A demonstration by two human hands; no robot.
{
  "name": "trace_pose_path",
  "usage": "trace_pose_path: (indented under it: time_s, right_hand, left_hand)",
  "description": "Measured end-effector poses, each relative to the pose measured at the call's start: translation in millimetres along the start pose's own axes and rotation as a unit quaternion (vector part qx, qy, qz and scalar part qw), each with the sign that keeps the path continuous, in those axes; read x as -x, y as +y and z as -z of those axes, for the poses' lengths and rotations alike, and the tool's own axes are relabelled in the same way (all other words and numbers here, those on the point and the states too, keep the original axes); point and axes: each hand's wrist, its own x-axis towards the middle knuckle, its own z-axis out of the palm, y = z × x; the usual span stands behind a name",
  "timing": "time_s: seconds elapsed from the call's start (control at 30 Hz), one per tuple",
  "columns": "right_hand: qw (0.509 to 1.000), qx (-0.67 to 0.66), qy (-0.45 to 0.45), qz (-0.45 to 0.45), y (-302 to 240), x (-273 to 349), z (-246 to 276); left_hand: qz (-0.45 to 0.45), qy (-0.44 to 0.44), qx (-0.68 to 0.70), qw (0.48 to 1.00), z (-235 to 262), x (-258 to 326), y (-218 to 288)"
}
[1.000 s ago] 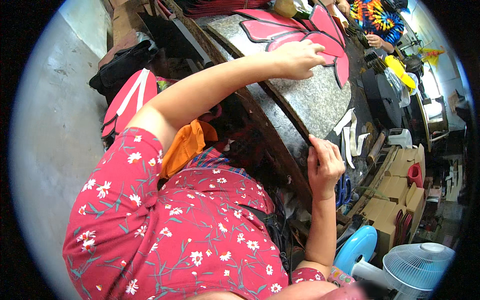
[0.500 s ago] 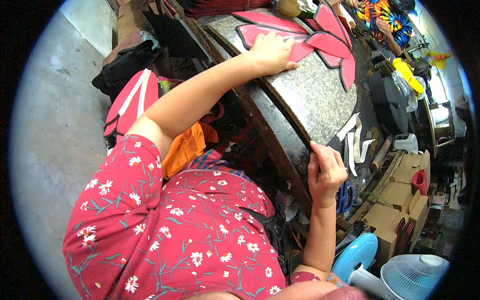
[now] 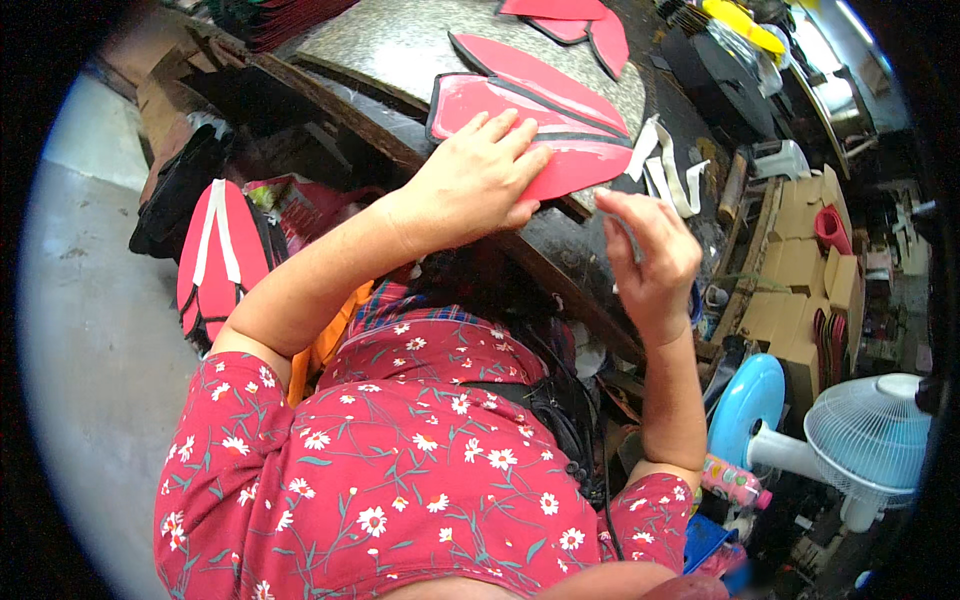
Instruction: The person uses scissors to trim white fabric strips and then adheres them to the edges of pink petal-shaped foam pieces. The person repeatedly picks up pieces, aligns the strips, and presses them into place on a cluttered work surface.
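Note:
A red piece with black edging [image 3: 540,90], made of long petal-like panels that meet at a point on the right, lies at the near edge of a speckled stone slab [image 3: 375,35]. My left hand [image 3: 480,180] holds it, fingers spread over its top and thumb at its near edge. Just off its pointed end is my right hand [image 3: 655,255], half curled, with thumb and forefinger apart and nothing visible between them. More red black-edged pieces [image 3: 570,25] lie farther back on the slab.
White strips [image 3: 665,170] lie right of the slab. At the lower left stand red pieces with white bands [image 3: 218,250]. Cardboard boxes [image 3: 790,270] and a blue-and-white fan [image 3: 870,430] are at the right. A dark table edge [image 3: 570,290] runs before me.
My left hand has drawn one red piece toward me and rightward, away from the others. My right hand has lifted from the slab's edge, its fingers opening. The view has shifted.

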Motion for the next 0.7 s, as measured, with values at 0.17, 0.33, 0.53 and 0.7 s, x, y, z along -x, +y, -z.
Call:
trace_pose_path:
  time_s: [0.17, 0.33, 0.53, 0.7]
  right_hand:
    - [0.965, 0.231, -0.005, -0.126, 46.8, -3.8, 32.9]
    - [0.928, 0.311, -0.082, -0.187, 100.0, 14.3, 32.5]
    - [0.908, 0.287, -0.041, -0.302, 123.1, 20.1, 42.6]
    - [0.922, 0.306, 0.003, -0.235, 105.3, 19.1, 45.7]
  left_hand:
    - [-0.019, -0.013, 0.037, 0.999, -14.2, -21.7, -11.0]
    - [-0.011, 0.001, 0.074, 0.997, -28.6, -28.9, -13.6]
    - [-0.015, 0.059, 0.043, 0.997, -37.7, -27.3, -13.6]
    - [-0.006, 0.044, 0.052, 0.998, -36.8, -26.8, -13.1]
